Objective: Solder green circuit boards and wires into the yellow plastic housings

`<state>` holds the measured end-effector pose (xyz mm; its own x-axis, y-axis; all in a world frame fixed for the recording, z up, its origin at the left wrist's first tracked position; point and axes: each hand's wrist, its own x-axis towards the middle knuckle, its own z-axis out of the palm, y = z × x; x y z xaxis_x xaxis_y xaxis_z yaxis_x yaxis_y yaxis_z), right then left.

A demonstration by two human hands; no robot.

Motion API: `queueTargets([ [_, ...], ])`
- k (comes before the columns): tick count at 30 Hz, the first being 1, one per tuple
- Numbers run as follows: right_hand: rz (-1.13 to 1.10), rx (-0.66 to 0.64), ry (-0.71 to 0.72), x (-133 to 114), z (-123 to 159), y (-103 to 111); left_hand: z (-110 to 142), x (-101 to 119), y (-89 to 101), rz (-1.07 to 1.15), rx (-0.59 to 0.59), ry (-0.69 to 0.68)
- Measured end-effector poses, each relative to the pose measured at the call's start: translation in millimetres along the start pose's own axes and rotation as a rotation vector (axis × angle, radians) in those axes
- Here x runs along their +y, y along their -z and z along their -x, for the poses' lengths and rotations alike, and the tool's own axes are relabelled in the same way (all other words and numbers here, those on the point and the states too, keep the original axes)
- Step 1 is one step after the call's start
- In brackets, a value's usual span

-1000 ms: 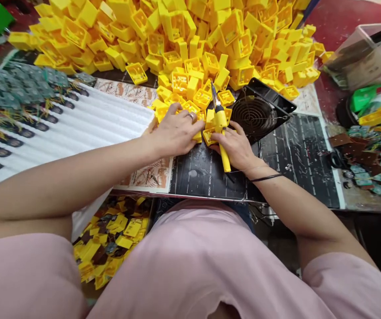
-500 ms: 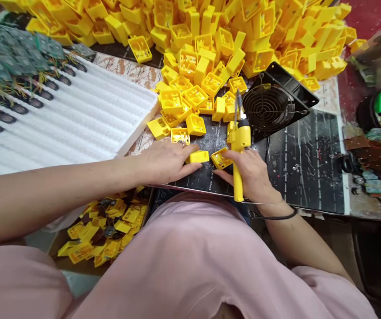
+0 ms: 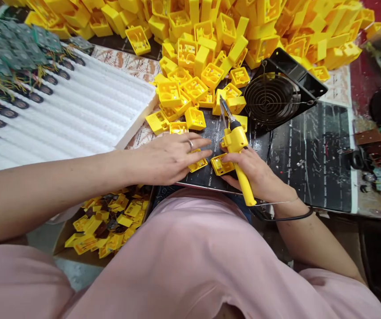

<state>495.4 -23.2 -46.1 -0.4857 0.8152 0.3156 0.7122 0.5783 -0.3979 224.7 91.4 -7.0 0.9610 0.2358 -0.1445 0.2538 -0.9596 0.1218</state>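
My right hand (image 3: 255, 170) grips a yellow soldering iron (image 3: 237, 146), its tip pointing away toward the pile, and its fingertips also touch a small yellow plastic case (image 3: 221, 164) lying on the black mat (image 3: 296, 164). My left hand (image 3: 172, 157) lies over a second yellow case (image 3: 197, 165) just left of the first, fingers stretched forward and resting on it. A huge heap of yellow plastic cases (image 3: 230, 31) fills the far side of the bench, with loose ones spilling toward my hands.
A black fan (image 3: 272, 99) sits right of the iron's tip. A white ribbed foam tray (image 3: 77, 115) on the left holds green circuit boards (image 3: 7, 48) with wires. Below the bench edge a box (image 3: 107, 221) holds yellow parts. Clutter lies at the right (image 3: 379, 155).
Both hands pulled back from the heap to the near mat, each bringing a yellow case. The left hand's fingers have now stretched out over its case, and the iron tilted left.
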Motion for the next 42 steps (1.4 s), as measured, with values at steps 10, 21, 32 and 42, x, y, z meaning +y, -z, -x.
queueTargets([
  [10, 0.08, 0.168, 0.004, -14.0, 11.4, -19.0, -5.4, 20.9, 0.5, -0.085, -0.075, 0.239],
  [21, 0.391, 0.024, -0.18, 76.5, -47.5, -7.2, -38.3, -37.2, 12.2, -0.076, 0.105, 0.335],
  [32, -0.017, -0.134, -0.102, 39.2, -37.5, 40.2, -47.2, -19.3, 8.2, 0.25, 0.152, 0.311],
  [42, 0.585, -0.014, -0.28, 16.2, -26.3, 6.5, -56.7, -16.7, 5.0, -0.127, -0.062, 0.275],
])
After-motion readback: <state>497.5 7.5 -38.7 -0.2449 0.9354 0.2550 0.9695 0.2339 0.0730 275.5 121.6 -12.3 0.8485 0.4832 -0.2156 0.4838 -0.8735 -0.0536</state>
